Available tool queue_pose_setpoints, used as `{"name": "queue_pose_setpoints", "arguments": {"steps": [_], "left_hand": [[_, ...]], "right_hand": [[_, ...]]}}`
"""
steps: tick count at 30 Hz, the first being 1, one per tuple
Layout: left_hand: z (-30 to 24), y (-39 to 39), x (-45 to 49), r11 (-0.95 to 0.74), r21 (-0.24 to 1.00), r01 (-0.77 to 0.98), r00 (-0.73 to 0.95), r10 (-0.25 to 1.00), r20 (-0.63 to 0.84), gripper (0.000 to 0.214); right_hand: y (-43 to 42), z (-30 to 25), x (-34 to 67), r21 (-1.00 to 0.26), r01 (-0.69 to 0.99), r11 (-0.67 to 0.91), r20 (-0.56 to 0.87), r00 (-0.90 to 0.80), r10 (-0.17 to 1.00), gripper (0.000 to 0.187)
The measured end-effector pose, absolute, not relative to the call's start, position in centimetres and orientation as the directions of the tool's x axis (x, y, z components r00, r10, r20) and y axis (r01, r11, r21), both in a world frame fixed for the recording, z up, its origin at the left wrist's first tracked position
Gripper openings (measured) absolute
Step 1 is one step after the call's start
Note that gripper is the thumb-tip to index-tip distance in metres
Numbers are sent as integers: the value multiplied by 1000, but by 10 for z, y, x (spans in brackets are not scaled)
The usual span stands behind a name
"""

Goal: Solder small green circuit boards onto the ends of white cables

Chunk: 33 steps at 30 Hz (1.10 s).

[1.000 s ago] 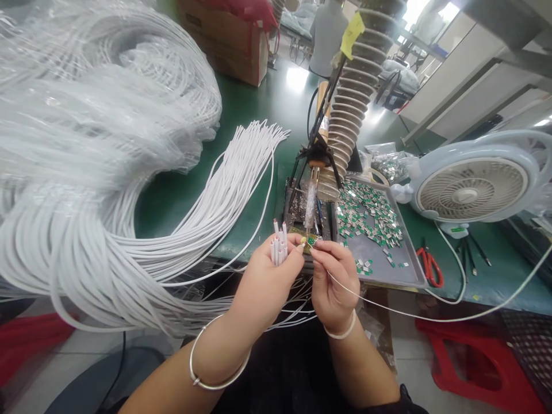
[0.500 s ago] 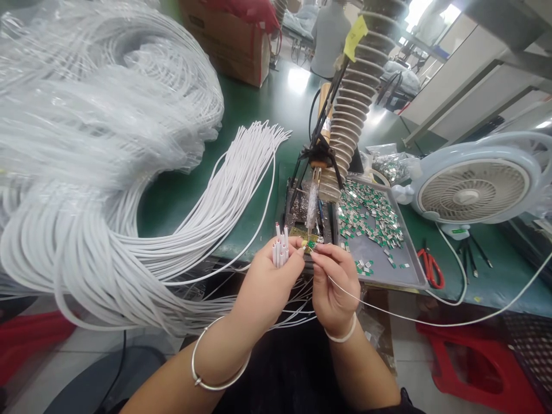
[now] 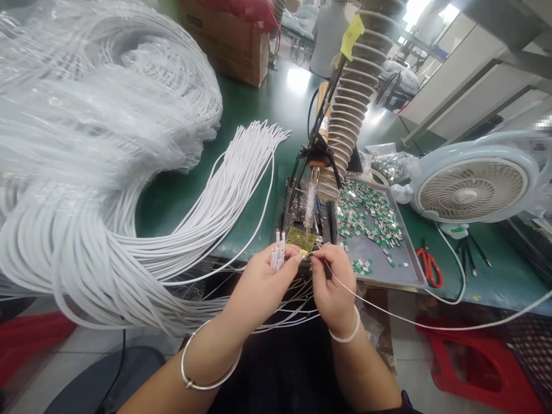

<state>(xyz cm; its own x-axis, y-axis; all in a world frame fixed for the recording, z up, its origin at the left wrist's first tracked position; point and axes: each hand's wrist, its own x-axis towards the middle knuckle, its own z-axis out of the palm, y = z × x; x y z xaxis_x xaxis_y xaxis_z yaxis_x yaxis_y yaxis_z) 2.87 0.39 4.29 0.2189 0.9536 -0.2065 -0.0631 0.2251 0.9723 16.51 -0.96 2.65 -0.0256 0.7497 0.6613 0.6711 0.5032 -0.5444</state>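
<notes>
While cables [image 3: 278,256] are clenched in left hand [image 3: 261,286], 1 wire [image 3: 435,329] pinched in right hand [image 3: 333,284], burns from nearby iron [image 3: 311,204] are risked.

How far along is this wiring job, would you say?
Done: nothing finished shows clearly. In hand: the left hand grips a few cable ends; the right hand pinches one cable by the soldering iron tip. Left: seemingly most of it, judging by the big cable heap and the tray strewn with small green parts.
</notes>
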Motion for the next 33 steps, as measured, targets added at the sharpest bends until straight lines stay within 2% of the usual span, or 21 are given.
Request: {"name": "queue_pose_setpoints", "arguments": {"steps": [9, 15, 22, 33], "left_hand": [[48, 7, 27, 195, 980, -35, 242, 953, -181, 15], [44, 9, 30, 192, 976, -102, 214, 962, -167, 9], [49, 13, 31, 127, 990, -66, 162, 980, -115, 9], [58, 15, 31, 122, 991, -62, 129, 985, -113, 6]], "right_hand": [[-10, 23, 162, -544, 621, 564, 687, -57, 725, 26], [-11, 19, 162, -638, 558, 531, 670, 63, 740, 26], [-8, 26, 161, -613, 526, 589, 703, 23, 711, 23], [-6, 29, 159, -582, 553, 596, 726, 23, 687, 22]]}}
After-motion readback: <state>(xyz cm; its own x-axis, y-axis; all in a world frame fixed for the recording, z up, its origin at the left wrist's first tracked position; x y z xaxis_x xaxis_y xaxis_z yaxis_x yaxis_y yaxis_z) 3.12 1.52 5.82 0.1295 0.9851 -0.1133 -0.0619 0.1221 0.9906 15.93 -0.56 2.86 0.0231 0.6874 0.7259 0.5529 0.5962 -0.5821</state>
